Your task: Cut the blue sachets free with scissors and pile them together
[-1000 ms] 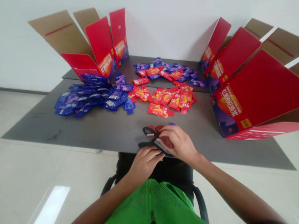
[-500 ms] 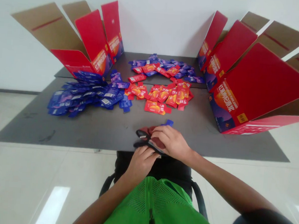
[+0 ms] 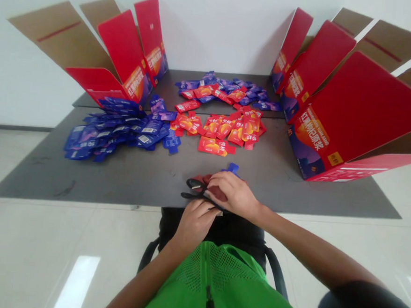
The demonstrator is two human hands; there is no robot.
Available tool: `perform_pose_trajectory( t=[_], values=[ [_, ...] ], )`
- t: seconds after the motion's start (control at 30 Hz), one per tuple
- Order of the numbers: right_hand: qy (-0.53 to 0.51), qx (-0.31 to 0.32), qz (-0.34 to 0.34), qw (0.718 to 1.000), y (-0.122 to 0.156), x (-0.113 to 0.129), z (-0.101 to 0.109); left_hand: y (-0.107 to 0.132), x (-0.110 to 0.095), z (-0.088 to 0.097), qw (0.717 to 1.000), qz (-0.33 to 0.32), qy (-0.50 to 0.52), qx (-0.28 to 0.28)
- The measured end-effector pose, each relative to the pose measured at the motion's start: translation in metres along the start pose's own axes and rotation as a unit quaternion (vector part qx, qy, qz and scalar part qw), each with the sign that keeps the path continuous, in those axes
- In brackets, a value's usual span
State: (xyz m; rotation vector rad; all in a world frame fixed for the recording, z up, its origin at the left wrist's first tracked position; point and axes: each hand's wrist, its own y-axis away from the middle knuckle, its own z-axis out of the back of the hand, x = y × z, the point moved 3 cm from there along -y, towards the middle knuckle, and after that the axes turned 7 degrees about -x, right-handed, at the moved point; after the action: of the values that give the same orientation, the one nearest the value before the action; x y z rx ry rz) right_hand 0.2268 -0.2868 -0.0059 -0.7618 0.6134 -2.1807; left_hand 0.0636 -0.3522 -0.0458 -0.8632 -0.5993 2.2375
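At the front edge of the table, both hands are closed around a small reddish-brown, soft-looking item (image 3: 218,193) with a looped black band (image 3: 190,195). A pale, metal-like bit shows inside the upper loop; I cannot make out what the item is. My left hand (image 3: 196,221) pinches the black band from below. From the right, my right hand (image 3: 236,196) has its fingers bent over the reddish-brown part. Just beyond the right hand's knuckles, a blue flattened packet (image 3: 231,168) lies on the table, partly hidden by that hand.
Blue flat packets (image 3: 115,131) are heaped at the left. Red packets (image 3: 224,127) lie mid-table, with mixed red and blue packets (image 3: 224,89) behind them. Open red cartons (image 3: 129,80) stand back left, and more open cartons (image 3: 319,134) line the right side of the grey table (image 3: 136,177).
The black band's loops look thinner and have shifted slightly left. Both hands keep almost the same place and hold, and the view has tilted a little.
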Motion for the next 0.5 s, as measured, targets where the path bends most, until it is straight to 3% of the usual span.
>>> perform_pose_trajectory(
  t=[0.13,0.2,0.3,0.4,0.5],
  values=[
    [0.083,-0.036,-0.058,0.994,-0.012,-0.048,0.012,0.001,0.002,-0.001,1.000,-0.006,0.024,-0.011],
    [0.103,-0.061,-0.078,0.990,-0.021,-0.057,0.024,0.002,0.004,-0.002,1.000,0.003,0.026,-0.009],
    [0.054,-0.088,-0.073,0.992,-0.021,-0.034,0.030,0.003,0.004,-0.003,1.000,0.008,0.030,-0.004],
    [0.013,-0.028,-0.029,0.999,-0.007,-0.004,0.015,0.004,0.005,-0.003,1.000,0.017,0.023,0.003],
    [0.022,-0.012,-0.022,0.999,0.000,-0.014,0.004,0.003,0.005,-0.003,0.999,0.018,0.029,0.005]
  ],
)
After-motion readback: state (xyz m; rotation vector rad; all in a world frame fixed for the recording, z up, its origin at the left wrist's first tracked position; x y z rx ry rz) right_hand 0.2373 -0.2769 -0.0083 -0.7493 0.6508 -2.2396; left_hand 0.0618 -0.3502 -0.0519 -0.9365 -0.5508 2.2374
